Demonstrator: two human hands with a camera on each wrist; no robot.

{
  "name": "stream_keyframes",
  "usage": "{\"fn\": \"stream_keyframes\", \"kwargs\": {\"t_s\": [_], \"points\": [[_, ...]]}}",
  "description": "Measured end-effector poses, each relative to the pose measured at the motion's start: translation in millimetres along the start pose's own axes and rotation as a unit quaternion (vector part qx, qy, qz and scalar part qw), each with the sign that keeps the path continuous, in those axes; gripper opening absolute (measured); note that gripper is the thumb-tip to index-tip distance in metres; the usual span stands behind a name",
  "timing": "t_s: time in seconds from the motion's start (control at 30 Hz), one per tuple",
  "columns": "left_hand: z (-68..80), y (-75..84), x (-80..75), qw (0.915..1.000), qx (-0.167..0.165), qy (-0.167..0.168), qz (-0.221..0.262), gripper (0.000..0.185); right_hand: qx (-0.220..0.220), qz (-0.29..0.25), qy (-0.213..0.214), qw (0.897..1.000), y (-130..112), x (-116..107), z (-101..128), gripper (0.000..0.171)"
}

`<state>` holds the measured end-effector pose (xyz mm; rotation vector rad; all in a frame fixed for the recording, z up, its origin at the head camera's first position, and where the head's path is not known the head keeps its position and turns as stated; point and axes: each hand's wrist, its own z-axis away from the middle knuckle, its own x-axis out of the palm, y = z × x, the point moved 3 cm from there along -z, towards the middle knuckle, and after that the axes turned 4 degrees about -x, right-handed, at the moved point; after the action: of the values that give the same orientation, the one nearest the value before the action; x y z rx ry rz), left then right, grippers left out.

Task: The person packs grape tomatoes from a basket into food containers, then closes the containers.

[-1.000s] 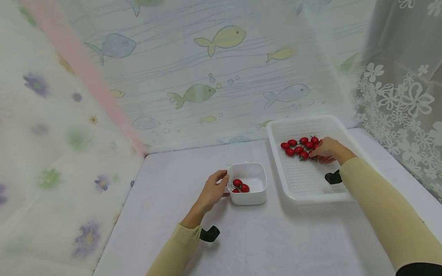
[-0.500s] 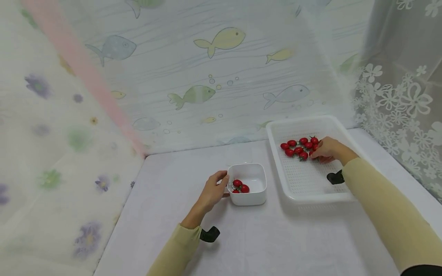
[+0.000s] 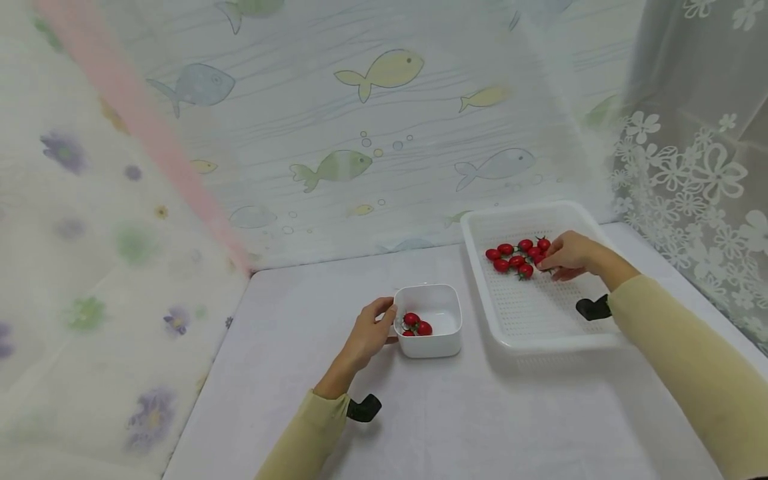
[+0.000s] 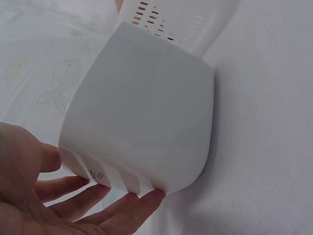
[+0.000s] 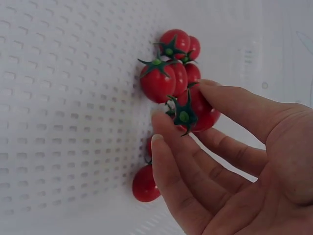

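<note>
Cherry tomatoes (image 3: pixel 417 325) lie in a small white square bowl (image 3: pixel 447 335) near the middle of the white table (image 3: pixel 456 427). The left hand (image 3: pixel 369 333) rests relaxed against the bowl's left wall, fingers straight. Farther back, toward the table's right far corner, a white perforated basket (image 3: pixel 528 313) holds a cluster of cherry tomatoes (image 3: pixel 516 257). The right hand (image 3: pixel 567 255) pinches one stemmed tomato (image 5: pixel 193 110) there between thumb and fingers.

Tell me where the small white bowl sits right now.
In the head view the small white bowl sits mid-table, left of the perforated tray, with the left hand touching its left side.
</note>
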<state>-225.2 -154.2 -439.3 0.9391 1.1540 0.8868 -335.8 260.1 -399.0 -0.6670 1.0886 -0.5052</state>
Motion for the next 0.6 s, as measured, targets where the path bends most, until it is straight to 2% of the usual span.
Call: {"fn": "stream_keyframes", "kwargs": {"t_s": [0.17, 0.4, 0.6], "points": [[-1.1, -2.3, 0.5, 1.0, 0.001, -0.001, 0.001, 0.042, -0.017, 0.002, 0.001, 1.0, -5, 1, 5, 0.045], [-3.3, -4.2, 0.6, 1.0, -0.005, -0.003, 0.003, 0.043, -0.059, -0.013, 0.003, 0.998, -17, 1, 15, 0.034], [-4.2, -3.1, -0.3, 1.0, -0.007, -0.003, 0.006, 0.044, -0.075, -0.011, 0.004, 0.997, -25, 1, 19, 0.036]]}}
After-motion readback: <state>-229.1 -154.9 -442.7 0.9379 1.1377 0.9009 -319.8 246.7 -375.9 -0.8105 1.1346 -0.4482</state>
